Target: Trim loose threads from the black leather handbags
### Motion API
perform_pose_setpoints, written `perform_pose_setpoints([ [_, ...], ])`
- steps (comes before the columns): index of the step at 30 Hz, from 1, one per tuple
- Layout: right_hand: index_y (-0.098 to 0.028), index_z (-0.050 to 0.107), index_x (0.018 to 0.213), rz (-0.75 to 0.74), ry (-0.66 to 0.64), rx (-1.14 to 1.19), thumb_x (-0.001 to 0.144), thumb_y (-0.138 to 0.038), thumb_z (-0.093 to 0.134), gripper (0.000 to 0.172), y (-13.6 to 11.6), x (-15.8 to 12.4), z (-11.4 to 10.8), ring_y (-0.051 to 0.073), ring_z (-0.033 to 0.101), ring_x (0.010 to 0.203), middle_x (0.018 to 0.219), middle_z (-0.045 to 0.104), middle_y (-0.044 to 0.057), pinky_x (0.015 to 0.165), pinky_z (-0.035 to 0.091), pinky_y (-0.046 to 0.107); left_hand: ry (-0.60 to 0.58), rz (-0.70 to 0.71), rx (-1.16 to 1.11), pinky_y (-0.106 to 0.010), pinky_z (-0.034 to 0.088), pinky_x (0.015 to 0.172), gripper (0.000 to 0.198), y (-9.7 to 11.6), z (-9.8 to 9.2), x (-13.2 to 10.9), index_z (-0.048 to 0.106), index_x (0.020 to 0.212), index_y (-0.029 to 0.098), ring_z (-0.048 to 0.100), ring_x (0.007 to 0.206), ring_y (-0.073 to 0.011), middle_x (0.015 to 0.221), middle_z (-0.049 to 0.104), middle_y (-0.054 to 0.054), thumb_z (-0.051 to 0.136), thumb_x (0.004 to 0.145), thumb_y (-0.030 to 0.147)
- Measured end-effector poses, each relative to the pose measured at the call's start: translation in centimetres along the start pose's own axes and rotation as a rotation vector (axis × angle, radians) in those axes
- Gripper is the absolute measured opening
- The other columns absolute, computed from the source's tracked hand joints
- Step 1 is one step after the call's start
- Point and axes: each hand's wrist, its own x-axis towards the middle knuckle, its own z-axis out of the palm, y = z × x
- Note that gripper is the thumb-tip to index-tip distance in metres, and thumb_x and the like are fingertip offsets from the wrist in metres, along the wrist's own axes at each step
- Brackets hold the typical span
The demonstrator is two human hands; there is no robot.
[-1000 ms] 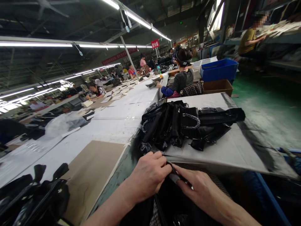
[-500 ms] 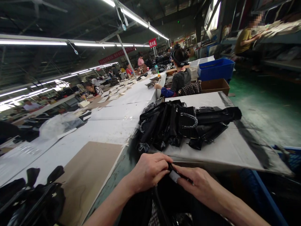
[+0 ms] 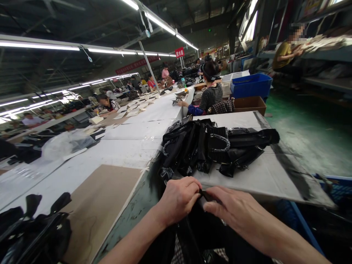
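Note:
My left hand (image 3: 180,200) is closed, its thumb and fingers pinching the upper edge of a black bag (image 3: 188,234) over my lap. Close beside it, my right hand (image 3: 232,205) grips the same edge, thumb on the near side and fingers on the far side. A small pale strip shows between the hands. Most of the bag is dark, and its lower part is hard to make out. Just beyond my hands, a pile of black handbags (image 3: 192,146) with plastic-wrapped handles lies on a white-covered board (image 3: 277,179).
More black bags (image 3: 35,234) lie at the lower left, by a brown cardboard sheet (image 3: 101,187) on the long white table (image 3: 125,146). A blue crate (image 3: 298,223) stands low on the right. Ahead sits a co-worker in a striped top (image 3: 213,95), near a blue bin (image 3: 251,86).
My right hand has shifted its hold, its fingers lifting slightly and covering more of the pale strip. My left hand keeps its pinch. The view has tilted a little.

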Motion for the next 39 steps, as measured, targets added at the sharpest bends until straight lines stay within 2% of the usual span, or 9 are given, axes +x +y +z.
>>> perform_pose_setpoints([
  [4, -0.021, 0.056, 0.092, 0.091, 0.100, -0.365, 0.076, -0.018, 0.072, 0.023, -1.6, -0.5, 3.4, 0.025, 0.067, 0.069, 0.082, 0.065, 0.003, 0.054, 0.047, 0.032, -0.020, -0.047, -0.033, -0.027, 0.052, 0.076, 0.004, 0.1, 0.0, 0.4, 0.061, 0.085, 0.016, 0.067, 0.088, -0.0183, 0.098, 0.070, -0.004, 0.059, 0.087, 0.013],
  [6, -0.021, 0.052, 0.090, 0.126, 0.131, -0.429, 0.080, -0.009, 0.062, 0.018, -1.4, -0.4, 5.2, 0.023, 0.065, 0.065, 0.081, 0.063, 0.003, 0.052, 0.046, 0.031, -0.034, -0.077, -0.041, -0.026, 0.052, 0.076, 0.005, 0.0, -0.2, 0.4, 0.060, 0.083, 0.016, 0.067, 0.086, -0.0179, 0.100, 0.069, -0.003, 0.060, 0.086, 0.011],
  [9, -0.023, 0.047, 0.088, 0.137, 0.179, -0.332, 0.091, -0.011, 0.047, 0.012, -0.5, -0.2, 6.4, 0.019, 0.064, 0.058, 0.077, 0.059, 0.000, 0.047, 0.042, 0.028, -0.062, -0.093, -0.061, -0.025, 0.051, 0.077, 0.010, -0.3, -0.9, 0.1, 0.059, 0.079, 0.016, 0.067, 0.087, -0.0172, 0.103, 0.069, -0.003, 0.062, 0.082, 0.007],
  [13, -0.026, 0.051, 0.097, 0.064, 0.172, -0.101, 0.097, -0.017, 0.039, 0.014, 0.1, 0.0, 6.1, 0.017, 0.066, 0.068, 0.088, 0.062, 0.000, 0.055, 0.046, 0.026, -0.097, -0.065, -0.085, -0.024, 0.051, 0.080, 0.010, -0.8, -1.6, -0.7, 0.062, 0.083, 0.015, 0.067, 0.092, -0.0168, 0.109, 0.068, -0.004, 0.059, 0.083, 0.006],
  [17, -0.027, 0.056, 0.101, 0.062, 0.181, 0.017, 0.099, -0.021, 0.040, 0.017, 0.2, 0.2, 5.9, 0.014, 0.066, 0.075, 0.096, 0.064, 0.000, 0.066, 0.049, 0.023, -0.084, -0.041, -0.087, -0.024, 0.051, 0.083, 0.011, -1.2, -1.5, -1.3, 0.063, 0.087, 0.016, 0.067, 0.095, -0.0170, 0.113, 0.066, -0.004, 0.055, 0.087, 0.008],
  [22, -0.025, 0.059, 0.094, 0.075, 0.176, 0.029, 0.099, -0.025, 0.045, 0.015, 0.2, 0.5, 6.2, 0.014, 0.064, 0.074, 0.091, 0.063, 0.000, 0.066, 0.048, 0.024, -0.014, -0.046, -0.130, -0.023, 0.051, 0.080, 0.011, -1.4, -1.2, -1.4, 0.061, 0.084, 0.016, 0.067, 0.090, -0.0152, 0.110, 0.066, -0.004, 0.055, 0.088, 0.009],
  [26, -0.023, 0.058, 0.089, 0.052, 0.181, 0.032, 0.099, -0.020, 0.042, 0.018, -0.2, 0.8, 6.2, 0.015, 0.063, 0.074, 0.089, 0.062, 0.001, 0.067, 0.049, 0.025, 0.019, -0.057, -0.118, -0.022, 0.051, 0.075, 0.011, -1.4, -1.2, -1.4, 0.059, 0.081, 0.016, 0.066, 0.084, -0.0146, 0.104, 0.066, -0.004, 0.055, 0.087, 0.008],
  [34, -0.021, 0.054, 0.094, -0.022, 0.231, 0.159, 0.100, -0.015, 0.035, 0.021, -0.3, 0.9, 6.4, 0.018, 0.063, 0.090, 0.102, 0.062, 0.007, 0.078, 0.052, 0.029, 0.054, 0.038, -0.021, -0.023, 0.052, 0.067, 0.012, -1.8, -0.7, -1.4, 0.059, 0.088, 0.015, 0.067, 0.083, -0.0166, 0.096, 0.068, -0.006, 0.048, 0.093, 0.012],
  [39, -0.021, 0.051, 0.091, -0.033, 0.210, 0.164, 0.099, -0.014, 0.036, 0.018, -0.1, 0.9, 6.3, 0.018, 0.064, 0.084, 0.095, 0.061, 0.006, 0.074, 0.053, 0.030, 0.056, 0.052, -0.018, -0.023, 0.051, 0.068, 0.010, -1.9, -0.5, -1.4, 0.057, 0.088, 0.015, 0.066, 0.083, -0.0169, 0.093, 0.067, -0.006, 0.049, 0.093, 0.013],
])
